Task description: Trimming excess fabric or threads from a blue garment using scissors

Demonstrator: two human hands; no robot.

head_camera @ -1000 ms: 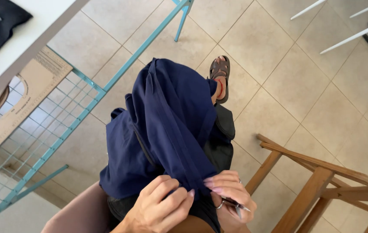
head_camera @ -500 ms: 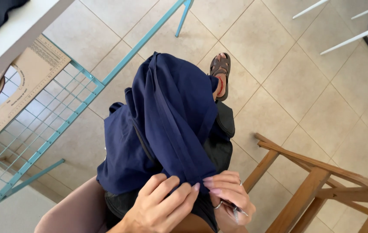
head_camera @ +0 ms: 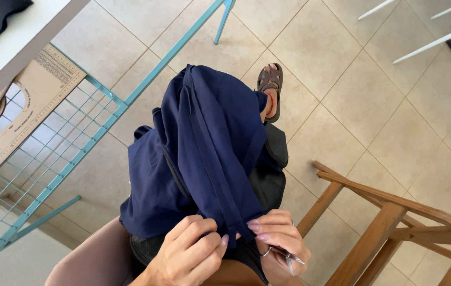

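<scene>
A navy blue garment (head_camera: 204,143) lies draped over my lap and knee, with a seam strip running down its middle. My left hand (head_camera: 191,254) pinches the lower edge of the fabric at the bottom of the view. Right beside it, my right hand (head_camera: 278,241) grips the same edge with its fingertips and also holds a thin metal tool (head_camera: 289,259), whose kind I cannot tell. The two hands nearly touch. My foot in a brown sandal (head_camera: 269,87) rests on the tiled floor beyond the garment.
A teal wire-grid shelf (head_camera: 51,164) under a white table (head_camera: 19,47) stands at left, with a cardboard pattern ruler (head_camera: 29,100) on it. A wooden chair frame (head_camera: 395,228) is at lower right. White legs (head_camera: 426,37) cross the top right corner.
The garment and hands have shifted slightly down and left in view. The fingers have closed tighter on the fabric's lower edge.
</scene>
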